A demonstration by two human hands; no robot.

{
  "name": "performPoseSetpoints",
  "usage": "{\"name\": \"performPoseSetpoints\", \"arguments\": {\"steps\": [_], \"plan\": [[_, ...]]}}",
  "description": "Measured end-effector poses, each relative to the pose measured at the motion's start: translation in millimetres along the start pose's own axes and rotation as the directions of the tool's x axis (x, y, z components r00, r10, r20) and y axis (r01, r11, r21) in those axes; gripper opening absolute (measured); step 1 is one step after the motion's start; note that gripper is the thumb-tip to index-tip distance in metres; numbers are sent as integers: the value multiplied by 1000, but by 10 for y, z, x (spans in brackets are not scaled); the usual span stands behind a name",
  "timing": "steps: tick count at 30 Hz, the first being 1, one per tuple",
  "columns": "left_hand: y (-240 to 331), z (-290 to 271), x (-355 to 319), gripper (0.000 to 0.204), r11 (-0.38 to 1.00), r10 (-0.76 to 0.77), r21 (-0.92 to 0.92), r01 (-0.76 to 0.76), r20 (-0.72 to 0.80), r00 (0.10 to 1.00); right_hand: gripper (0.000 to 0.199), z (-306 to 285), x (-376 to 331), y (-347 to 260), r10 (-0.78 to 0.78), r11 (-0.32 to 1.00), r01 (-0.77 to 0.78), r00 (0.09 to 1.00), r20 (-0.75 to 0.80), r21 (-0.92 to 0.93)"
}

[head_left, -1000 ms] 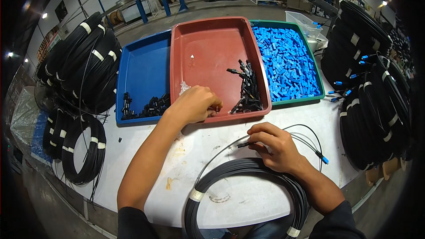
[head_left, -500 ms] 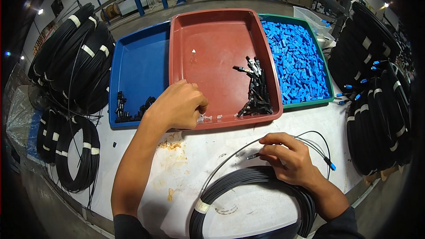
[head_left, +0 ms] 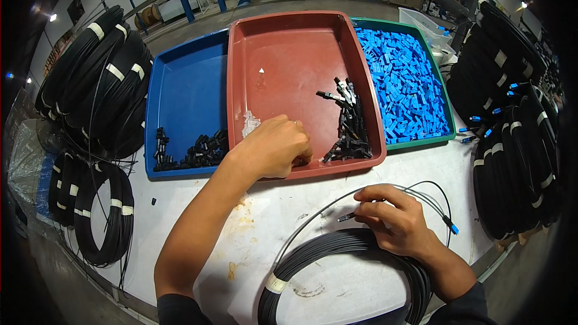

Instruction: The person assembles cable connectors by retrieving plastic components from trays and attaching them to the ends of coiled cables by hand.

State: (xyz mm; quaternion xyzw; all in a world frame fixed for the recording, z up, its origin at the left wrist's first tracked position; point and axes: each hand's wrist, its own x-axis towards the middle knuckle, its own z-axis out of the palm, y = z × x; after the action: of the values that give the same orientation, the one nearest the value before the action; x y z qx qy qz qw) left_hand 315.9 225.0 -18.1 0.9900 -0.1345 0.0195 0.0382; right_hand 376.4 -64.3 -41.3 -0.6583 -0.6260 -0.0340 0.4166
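Observation:
My left hand (head_left: 278, 147) is inside the near edge of the red tray (head_left: 289, 48), fingers bent down and closed. Its fingertips are hidden, so what they hold cannot be made out. Small clear-white pieces (head_left: 250, 123) lie beside it in the tray. To its right is a heap of slim black connector parts (head_left: 352, 132). My right hand (head_left: 397, 219) pinches a black cable end, whose dark connector tip (head_left: 346, 217) points left. Under that hand a coil of black cable (head_left: 328, 242) lies on the white table, bound with pale tape. Its other end has a blue connector (head_left: 451, 227).
A blue tray (head_left: 186, 78) with small black caps (head_left: 205, 150) stands left; a green tray (head_left: 450, 132) full of blue connector housings (head_left: 403, 84) stands right. Stacked cable coils (head_left: 90, 84) flank the table on the left, with more coils (head_left: 512, 162) on the right.
My left hand has moved right along the red tray's near edge, uncovering the clear-white pieces and more black caps. My right hand keeps its hold on the cable end, almost unmoved.

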Motion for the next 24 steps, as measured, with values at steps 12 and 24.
{"name": "performPoseSetpoints", "arguments": {"steps": [12, 24], "plan": [[-104, -62, -164, 10, 995, -95, -32, 94, -66, 993, 30, -9, -2, 16, 22, 999, -22, 1000, 1, -30], [63, -229, -380, 12, 931, -263, -337, 136, -365, 893, 26, 6, 4, 31, 91, 996, -91, 995, -41, -3]]}}
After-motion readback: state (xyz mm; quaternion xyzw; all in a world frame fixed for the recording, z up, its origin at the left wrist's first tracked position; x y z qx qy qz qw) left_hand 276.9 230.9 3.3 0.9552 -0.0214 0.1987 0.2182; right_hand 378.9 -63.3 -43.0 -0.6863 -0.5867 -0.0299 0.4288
